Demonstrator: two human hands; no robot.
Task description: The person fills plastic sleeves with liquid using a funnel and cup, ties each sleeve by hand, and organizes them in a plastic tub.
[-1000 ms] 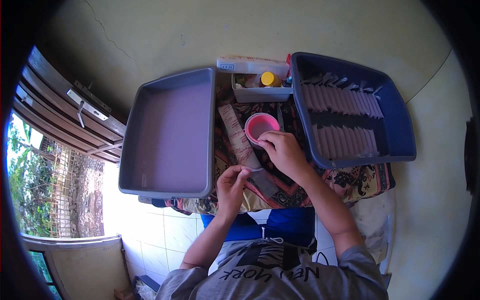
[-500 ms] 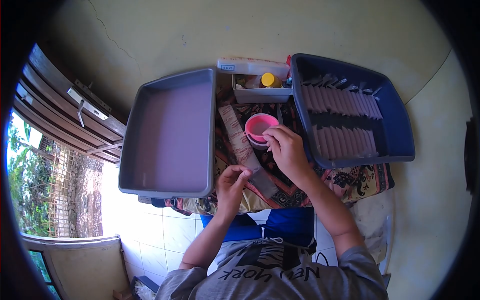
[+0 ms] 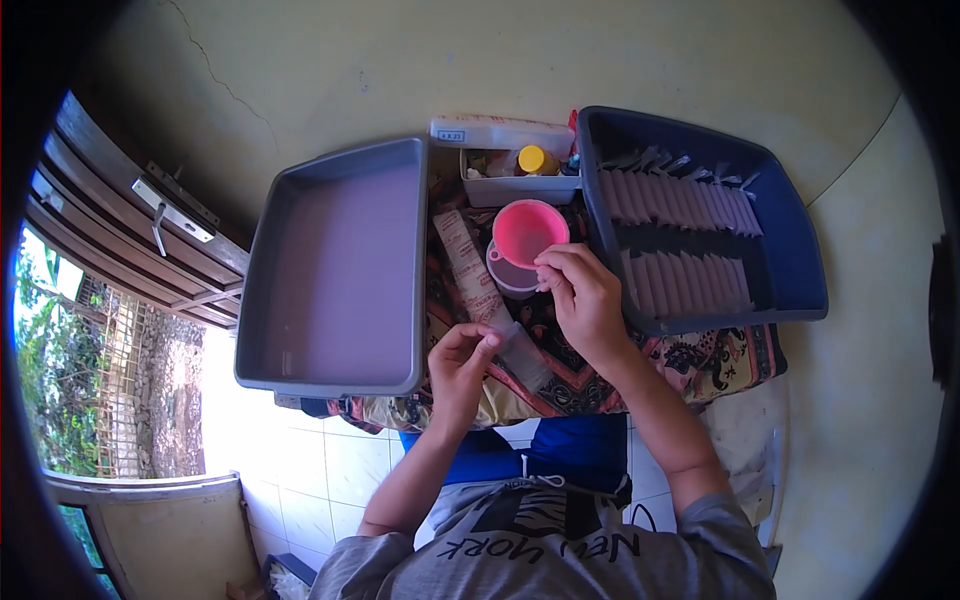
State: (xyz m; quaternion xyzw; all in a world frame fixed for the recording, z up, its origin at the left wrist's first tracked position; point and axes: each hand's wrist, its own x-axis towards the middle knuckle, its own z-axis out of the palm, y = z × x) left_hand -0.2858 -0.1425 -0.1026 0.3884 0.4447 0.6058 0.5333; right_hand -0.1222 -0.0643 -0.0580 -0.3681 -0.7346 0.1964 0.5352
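Note:
A pink funnel (image 3: 530,228) with a small ring tab is pinched at its near edge by my right hand (image 3: 585,305), tilted so its wide mouth shows. Below it stands a whitish cup (image 3: 513,279) with pale contents, partly covered by the funnel. My left hand (image 3: 460,370) pinches the upper edge of a clear plastic bag (image 3: 524,360), which looks flat. Beside the cup lies a long strip of clear plastic bags in a red-printed wrapper (image 3: 467,262), its lower end near my left fingers.
At left stands a grey tub (image 3: 422,300) of mauve liquid. The blue tub (image 3: 800,265) at right holds two rows of filled bags (image 3: 685,280). A grey box (image 3: 520,190) with a yellow-capped bottle (image 3: 536,160) sits behind, by a plastic roll (image 3: 500,131). Patterned cloth (image 3: 590,395) lies underneath.
My right hand has lifted the pink funnel off the cup and tilted it, so more of the cup shows. My left hand, with the plastic bag, has shifted slightly.

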